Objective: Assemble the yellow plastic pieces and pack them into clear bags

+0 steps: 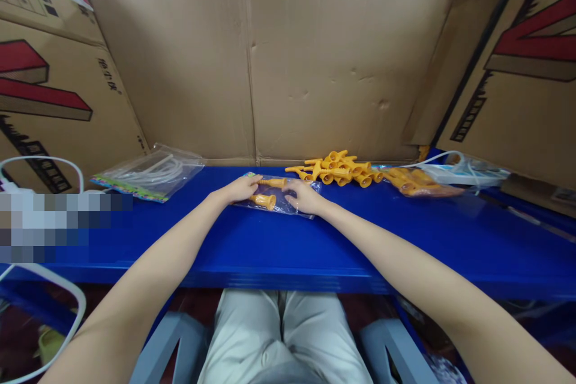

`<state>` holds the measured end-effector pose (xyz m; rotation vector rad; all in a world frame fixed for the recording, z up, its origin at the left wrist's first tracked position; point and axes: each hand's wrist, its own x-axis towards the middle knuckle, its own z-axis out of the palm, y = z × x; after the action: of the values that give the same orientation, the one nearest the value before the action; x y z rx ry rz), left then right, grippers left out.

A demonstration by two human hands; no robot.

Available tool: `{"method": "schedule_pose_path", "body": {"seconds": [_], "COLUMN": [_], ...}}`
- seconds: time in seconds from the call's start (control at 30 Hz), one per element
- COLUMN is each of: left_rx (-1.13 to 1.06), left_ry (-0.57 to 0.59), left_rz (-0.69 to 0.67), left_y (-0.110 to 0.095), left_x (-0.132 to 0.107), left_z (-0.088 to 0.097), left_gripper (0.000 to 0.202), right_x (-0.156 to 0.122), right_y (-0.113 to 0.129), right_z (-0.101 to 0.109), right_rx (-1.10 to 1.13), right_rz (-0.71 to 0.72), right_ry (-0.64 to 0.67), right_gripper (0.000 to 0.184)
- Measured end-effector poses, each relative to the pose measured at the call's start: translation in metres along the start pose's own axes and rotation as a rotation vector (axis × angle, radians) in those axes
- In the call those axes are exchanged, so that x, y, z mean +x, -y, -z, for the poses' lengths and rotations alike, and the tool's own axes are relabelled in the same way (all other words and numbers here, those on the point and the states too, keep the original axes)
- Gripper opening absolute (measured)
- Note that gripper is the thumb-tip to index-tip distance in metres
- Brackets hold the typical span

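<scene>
A small clear plastic bag (282, 203) lies flat on the blue table (270, 252) with two yellow trumpet-shaped plastic pieces (264, 200) in it. My left hand (238, 189) rests on the bag's left end, fingers pressed together at the upper piece. My right hand (305, 197) lies on the bag's right end, fingers curled down onto the plastic. Just behind and to the right sits a heap of several loose yellow pieces (339, 169).
A filled bag of yellow pieces (416, 183) lies right of the heap, next to a white power strip (454, 173). A stack of clear bags (150, 174) sits at the left. Cardboard walls (270, 66) enclose the table's back and sides. White cables (40, 162) loop at far left.
</scene>
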<state>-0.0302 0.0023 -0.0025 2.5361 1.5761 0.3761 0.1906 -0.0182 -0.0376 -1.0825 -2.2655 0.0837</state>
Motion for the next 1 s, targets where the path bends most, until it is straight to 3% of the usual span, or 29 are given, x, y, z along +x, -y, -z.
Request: {"method": "schedule_pose_path", "body": {"seconds": [0.17,0.4,0.53,0.7,0.77,0.87,0.93,1.0], "left_rx": [0.061,0.038,0.007,0.039,0.058,0.080,0.088,0.090], "left_ry": [0.051,0.111,0.179,0.217,0.206,0.198,0.209,0.220], "left_rz": [-0.008,-0.028,0.036,0.123,0.160,0.198,0.200,0.199], "left_y": [-0.004,0.007,0.010,0.027,0.036,0.046,0.049,0.050], "left_x": [0.001,0.008,0.007,0.007,0.007,0.005,0.003,0.002], "left_z": [-0.003,-0.008,-0.003,0.006,0.009,0.012,0.015,0.017], "left_gripper": [0.050,0.055,0.061,0.064,0.064,0.064,0.065,0.065], "right_x": [-0.002,-0.001,0.002,0.003,0.000,-0.004,-0.006,-0.006], "right_y": [-0.001,0.008,0.006,-0.018,-0.027,-0.033,-0.030,-0.027], "right_z": [-0.002,0.008,0.022,0.034,0.034,0.032,0.030,0.030], "right_rx": [0.029,0.015,-0.053,-0.136,-0.170,-0.233,-0.271,-0.283], "right_rz": [0.059,-0.017,-0.120,-0.201,-0.200,-0.215,-0.252,-0.289], "right_ry": [0.074,0.101,-0.051,-0.306,-0.270,-0.065,0.035,0.047], "right_gripper": [0.031,0.031,0.025,0.026,0.032,0.042,0.042,0.036]}}
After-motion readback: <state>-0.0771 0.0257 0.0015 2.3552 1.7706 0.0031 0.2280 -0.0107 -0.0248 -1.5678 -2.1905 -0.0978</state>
